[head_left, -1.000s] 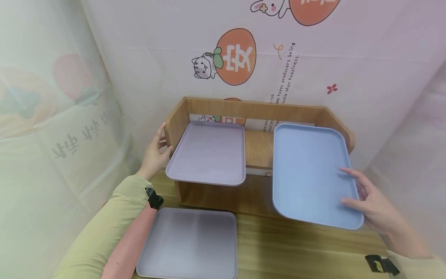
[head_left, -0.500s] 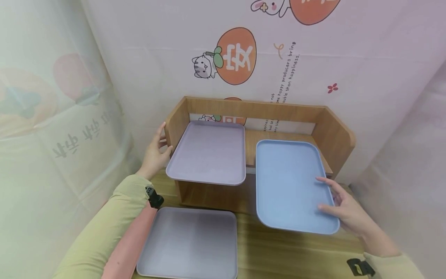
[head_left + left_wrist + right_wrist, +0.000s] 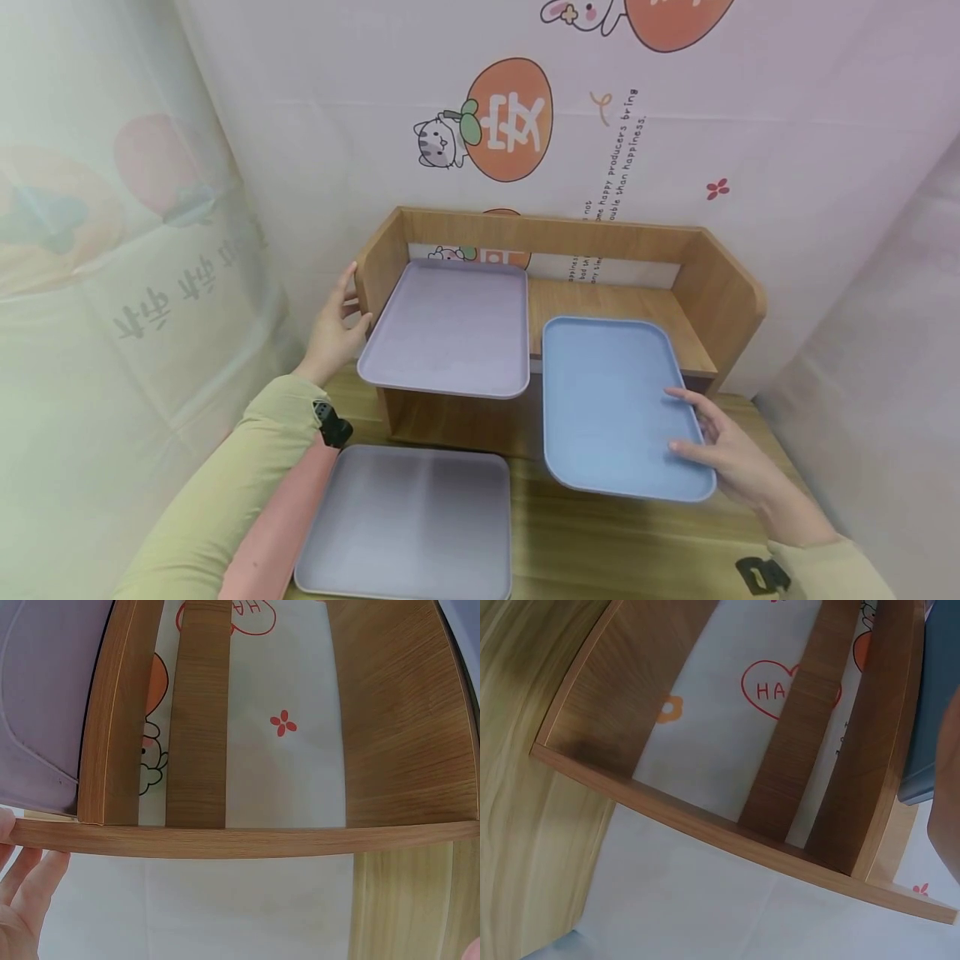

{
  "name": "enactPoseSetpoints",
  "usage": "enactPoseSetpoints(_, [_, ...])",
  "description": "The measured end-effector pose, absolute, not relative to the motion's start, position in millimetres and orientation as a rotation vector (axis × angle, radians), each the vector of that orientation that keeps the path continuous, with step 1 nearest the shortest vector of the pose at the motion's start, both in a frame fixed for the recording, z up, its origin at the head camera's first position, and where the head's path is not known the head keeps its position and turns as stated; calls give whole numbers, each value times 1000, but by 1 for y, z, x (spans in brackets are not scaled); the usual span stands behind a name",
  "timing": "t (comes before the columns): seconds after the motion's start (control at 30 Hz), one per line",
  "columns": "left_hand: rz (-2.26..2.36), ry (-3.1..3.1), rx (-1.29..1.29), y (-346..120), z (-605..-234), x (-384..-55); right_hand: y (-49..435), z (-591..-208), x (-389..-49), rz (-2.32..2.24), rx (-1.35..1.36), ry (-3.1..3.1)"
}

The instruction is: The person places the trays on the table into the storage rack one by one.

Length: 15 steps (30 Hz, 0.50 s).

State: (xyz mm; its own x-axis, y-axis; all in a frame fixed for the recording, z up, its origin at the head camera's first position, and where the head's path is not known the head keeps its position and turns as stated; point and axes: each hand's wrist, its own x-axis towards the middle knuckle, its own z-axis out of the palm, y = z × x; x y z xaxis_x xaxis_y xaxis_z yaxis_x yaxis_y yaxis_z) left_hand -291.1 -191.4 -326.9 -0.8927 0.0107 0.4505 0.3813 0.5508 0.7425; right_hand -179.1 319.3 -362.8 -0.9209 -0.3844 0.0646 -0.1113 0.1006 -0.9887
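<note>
My left hand holds the left side panel of a small wooden shelf, fingers behind and thumb in front. In the left wrist view its fingers show at the panel's edge. My right hand grips a light blue tray by its right rim, thumb on top. The blue tray is tilted toward me, in front of the shelf's upper board at the right. A lilac tray lies on the left part of that board, its front edge jutting out. In the right wrist view the blue tray's edge overlaps the board.
On the wooden table in front of the shelf lies a greyish-purple tray. Something pink shows beside it under the left sleeve. Printed cloth hangs behind and on both sides. Below the upper board is an open lower compartment.
My right hand has carried the blue tray left and slightly toward me, uncovering the shelf's right panel and part of the upper board. My left hand and the lilac tray have stayed put.
</note>
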Motion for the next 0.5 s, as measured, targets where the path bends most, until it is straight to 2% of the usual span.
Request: enactPoseSetpoints(0.5, [-1261, -2390, -326, -191, -325, -289, 319, -352, -198, -2017, -402, 2012])
